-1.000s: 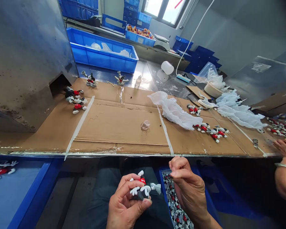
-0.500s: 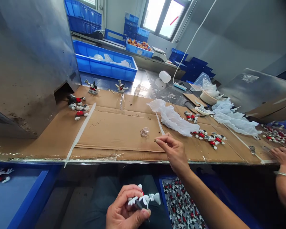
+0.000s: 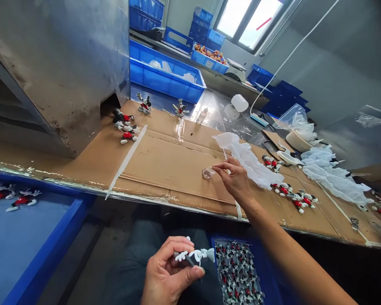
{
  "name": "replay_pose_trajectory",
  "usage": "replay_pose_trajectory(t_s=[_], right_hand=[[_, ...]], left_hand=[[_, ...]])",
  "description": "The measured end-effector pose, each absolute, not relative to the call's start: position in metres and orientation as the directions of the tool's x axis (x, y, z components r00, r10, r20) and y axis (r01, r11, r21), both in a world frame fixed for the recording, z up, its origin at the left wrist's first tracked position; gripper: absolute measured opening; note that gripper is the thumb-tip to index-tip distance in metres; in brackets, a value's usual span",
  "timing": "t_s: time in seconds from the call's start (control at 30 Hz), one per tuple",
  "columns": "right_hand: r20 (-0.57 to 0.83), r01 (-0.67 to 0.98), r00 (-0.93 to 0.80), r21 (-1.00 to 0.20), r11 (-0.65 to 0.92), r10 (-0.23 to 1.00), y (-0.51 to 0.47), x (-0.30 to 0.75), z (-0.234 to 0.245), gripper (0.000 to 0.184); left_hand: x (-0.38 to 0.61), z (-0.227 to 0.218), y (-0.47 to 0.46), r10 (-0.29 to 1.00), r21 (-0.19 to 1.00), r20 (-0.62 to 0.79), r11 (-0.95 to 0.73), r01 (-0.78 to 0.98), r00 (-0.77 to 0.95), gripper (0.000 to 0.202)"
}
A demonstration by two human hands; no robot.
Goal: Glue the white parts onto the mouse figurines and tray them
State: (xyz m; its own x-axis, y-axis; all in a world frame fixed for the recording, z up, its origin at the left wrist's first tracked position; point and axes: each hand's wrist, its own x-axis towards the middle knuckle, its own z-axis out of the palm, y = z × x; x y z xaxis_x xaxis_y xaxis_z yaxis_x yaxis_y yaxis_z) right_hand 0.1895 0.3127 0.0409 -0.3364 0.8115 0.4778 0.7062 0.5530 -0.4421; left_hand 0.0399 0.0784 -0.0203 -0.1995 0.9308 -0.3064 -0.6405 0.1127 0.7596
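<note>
My left hand (image 3: pixel 168 273) is low over my lap, fingers wrapped round a small cartoon mouse figurine (image 3: pixel 195 255) with white gloves. My right hand (image 3: pixel 236 180) reaches out over the cardboard-covered table (image 3: pixel 165 161), thumb and forefinger pinched together right beside a small clear plastic cup (image 3: pixel 207 173). What the pinch holds is too small to make out. A blue bin (image 3: pixel 239 273) full of the same figurines sits below the table edge by my lap.
Finished figurines lie at the table's far left (image 3: pixel 124 126) and right (image 3: pixel 296 197), near crumpled white plastic bags (image 3: pixel 252 159). A big metal housing (image 3: pixel 66 63) stands at the left. Blue crates (image 3: pixel 167 78) line the back. A blue tray (image 3: pixel 25 228) holds figurines at lower left.
My right hand has gone from my lap up onto the table and on to the clear cup. The view has swung left. My left hand keeps the figurine.
</note>
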Motion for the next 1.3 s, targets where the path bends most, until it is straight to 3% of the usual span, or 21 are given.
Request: replay_pose_trajectory(t_s=[0.4, 0.77, 1.03, 1.13, 1.3], right_hand=[[0.494, 0.719, -0.363, -0.391, 0.575, 0.79, 0.315, 0.187, 0.039, 0.022], [0.459, 0.578, -0.241, -0.64, 0.506, 0.856, 0.301, 0.198, 0.058, 0.011], [0.334, 0.382, -0.185, -0.842, 0.381, 0.924, 0.241, 0.208, 0.076, 0.005], [0.325, 0.366, -0.172, -0.856, 0.366, 0.93, 0.234, 0.21, 0.075, 0.006], [0.428, 0.431, -0.155, -0.782, 0.45, 0.891, 0.233, 0.206, 0.072, 0.008]], left_hand=[[0.036, -0.019, 0.079, 0.92, 0.732, -0.336, 0.12, -0.67, -0.203, 0.025], [0.036, -0.021, 0.079, 0.916, 0.709, -0.343, 0.109, -0.696, -0.206, 0.026], [0.029, -0.017, 0.085, 0.942, 0.867, -0.223, 0.073, -0.493, -0.253, 0.021], [0.031, -0.013, 0.085, 0.947, 0.813, -0.274, 0.133, -0.567, -0.17, 0.022], [0.037, -0.009, 0.082, 0.945, 0.772, -0.312, 0.192, -0.606, -0.098, 0.023]])
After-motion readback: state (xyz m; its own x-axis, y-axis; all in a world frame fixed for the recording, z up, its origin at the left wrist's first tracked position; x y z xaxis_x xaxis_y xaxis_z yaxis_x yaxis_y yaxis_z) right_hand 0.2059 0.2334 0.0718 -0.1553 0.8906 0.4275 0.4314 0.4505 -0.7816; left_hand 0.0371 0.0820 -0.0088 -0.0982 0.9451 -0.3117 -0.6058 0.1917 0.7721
